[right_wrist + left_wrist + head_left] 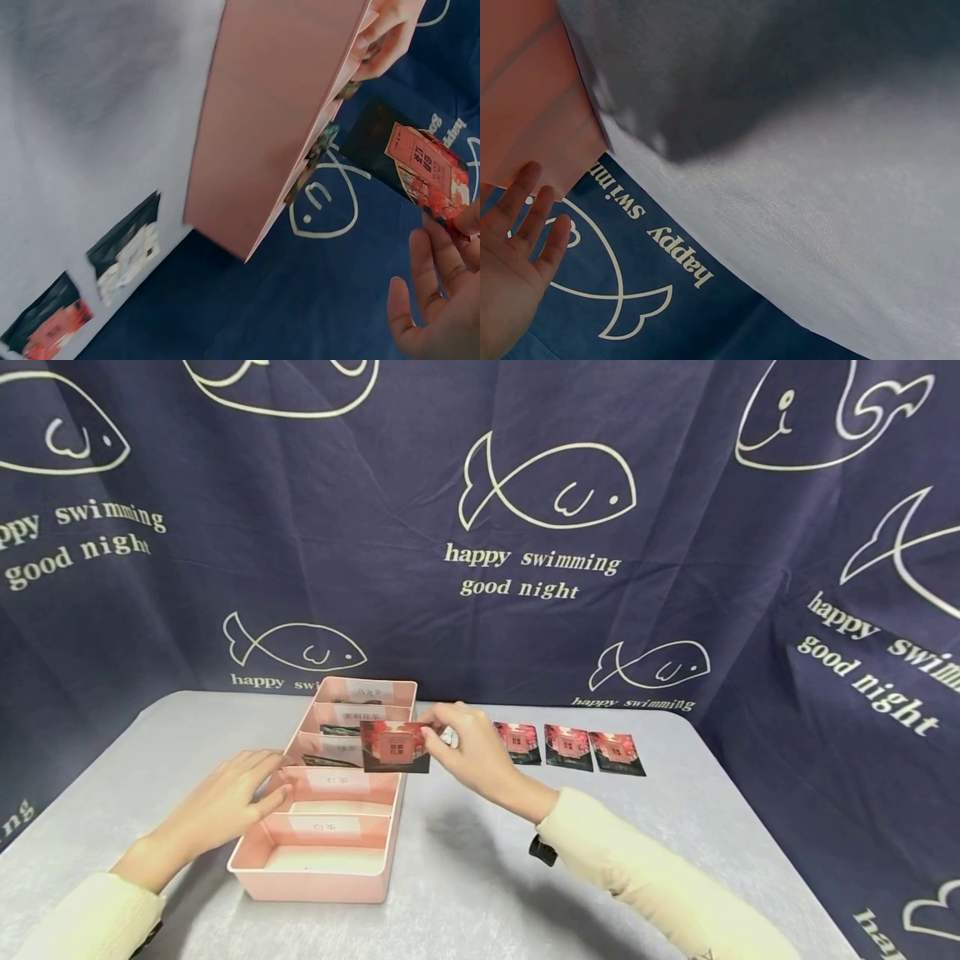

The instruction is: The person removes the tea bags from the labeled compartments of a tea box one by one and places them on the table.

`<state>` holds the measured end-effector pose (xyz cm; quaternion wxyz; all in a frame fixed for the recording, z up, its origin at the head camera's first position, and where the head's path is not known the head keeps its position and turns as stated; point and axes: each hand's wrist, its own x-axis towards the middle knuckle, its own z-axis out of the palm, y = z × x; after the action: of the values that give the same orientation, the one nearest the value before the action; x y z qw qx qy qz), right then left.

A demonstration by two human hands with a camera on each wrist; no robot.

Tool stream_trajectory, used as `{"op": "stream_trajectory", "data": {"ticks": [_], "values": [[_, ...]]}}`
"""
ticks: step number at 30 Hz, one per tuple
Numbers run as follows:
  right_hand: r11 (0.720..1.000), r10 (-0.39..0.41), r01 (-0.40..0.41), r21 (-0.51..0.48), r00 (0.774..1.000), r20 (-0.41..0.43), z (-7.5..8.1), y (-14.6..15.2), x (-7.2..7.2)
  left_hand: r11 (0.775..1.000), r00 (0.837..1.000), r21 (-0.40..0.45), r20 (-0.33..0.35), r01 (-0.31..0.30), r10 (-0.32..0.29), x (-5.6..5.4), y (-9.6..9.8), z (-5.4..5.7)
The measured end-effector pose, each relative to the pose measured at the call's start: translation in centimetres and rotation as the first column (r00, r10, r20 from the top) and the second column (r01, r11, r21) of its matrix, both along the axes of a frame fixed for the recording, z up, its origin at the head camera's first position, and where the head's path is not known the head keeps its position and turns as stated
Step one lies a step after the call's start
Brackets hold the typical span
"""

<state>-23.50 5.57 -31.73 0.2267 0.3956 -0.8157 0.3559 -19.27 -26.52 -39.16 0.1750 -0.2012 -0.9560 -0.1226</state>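
Note:
My right hand [474,750] pinches a red-and-black tea sachet [395,747] by its edge, above the right side of the pink divided box [315,887]. In the right wrist view, thumb and fingers hold the corner of that sachet [420,161]. My left hand [217,802] rests at the box's left rim, its thumb toward the inside. The left wrist view shows fingers [536,221] extended beside the box wall [532,90]. Dark sachets [330,761] stand in middle compartments; the two front compartments show bare floors. Paper labels mark the dividers.
Three red-and-black sachets [567,747] lie in a row on the grey table [480,877], right of the box. A pale-printed sachet [127,247] lies nearer the box, mostly behind my right hand in the head view. A navy fish-print curtain [405,552] surrounds the table.

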Motion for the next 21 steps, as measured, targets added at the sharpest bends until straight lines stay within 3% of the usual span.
{"op": "stream_trajectory", "data": {"ticks": [14, 21], "values": [[0.990, -0.119, 0.113, 0.080, 0.990, 0.074, -2.2, 4.3, -0.4, 1.000, 1.000, 0.000, 0.008, -0.002, 0.002, 0.0, 0.0, -0.1], [0.986, -0.124, 0.106, 0.130, 0.982, 0.141, -3.8, 5.0, -0.3, 1.000, 1.000, 0.003, 0.003, -0.002, 0.002, 0.0, 0.0, -0.1]]}}
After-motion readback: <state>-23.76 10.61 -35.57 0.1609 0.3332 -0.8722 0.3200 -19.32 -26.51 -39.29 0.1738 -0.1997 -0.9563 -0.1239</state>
